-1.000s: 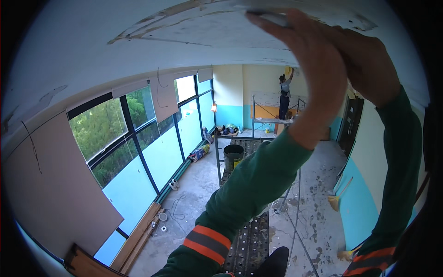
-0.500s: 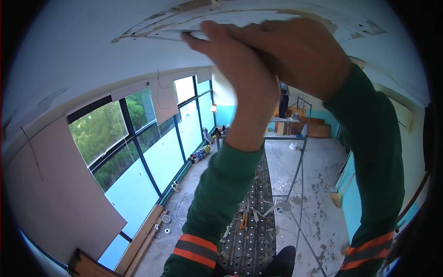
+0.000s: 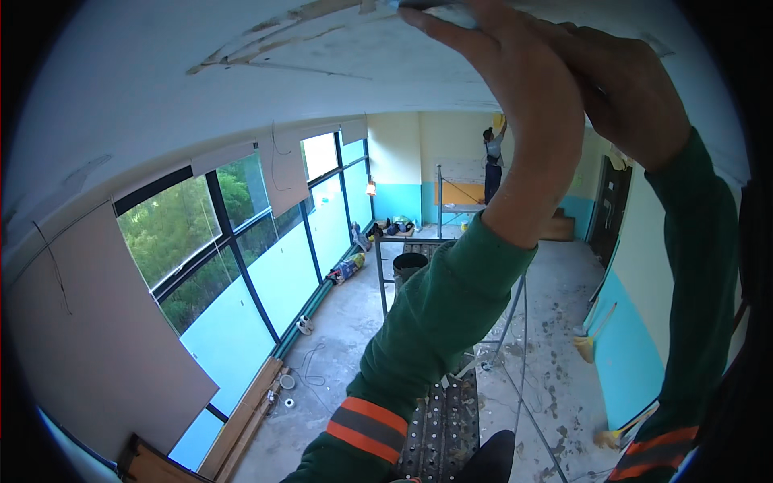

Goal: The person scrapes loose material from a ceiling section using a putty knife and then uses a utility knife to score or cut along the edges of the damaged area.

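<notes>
Work with the tool point(image 3: 439, 3) held low against the ceiling point(image 3: 201, 101), probably the surest way to avoid gouging. Press evenly through both arms rather than from one wrist, and follow the brown streaks point(image 3: 322, 10) in short, level strokes. Better to watch the leading edge than the knuckles, and better to turn slightly aside in case of falling grit. Stand square on the perforated platform point(image 3: 439, 435), away from its sides, and shift the feet instead of overreaching.

See the left hand point(image 3: 527, 76) raised to the top of the view and closed about the tool, with one digit stretched along it toward the left. Hard to read the full grip at the upper edge. Note the right hand point(image 3: 632, 88) just behind and to the right, bent at the wrist and overlapping the left, with knuckles curled rather than spread. Cannot tell whether wrapped on the handle or merely bracing.

Find the tool at the very top, right of the nearest streak, against or just under the ceiling; cannot confirm contact. Showing only as a dark, bluish sliver, too little for naming its kind. Farther ahead, notice a dark bucket point(image 3: 408, 262).
</notes>
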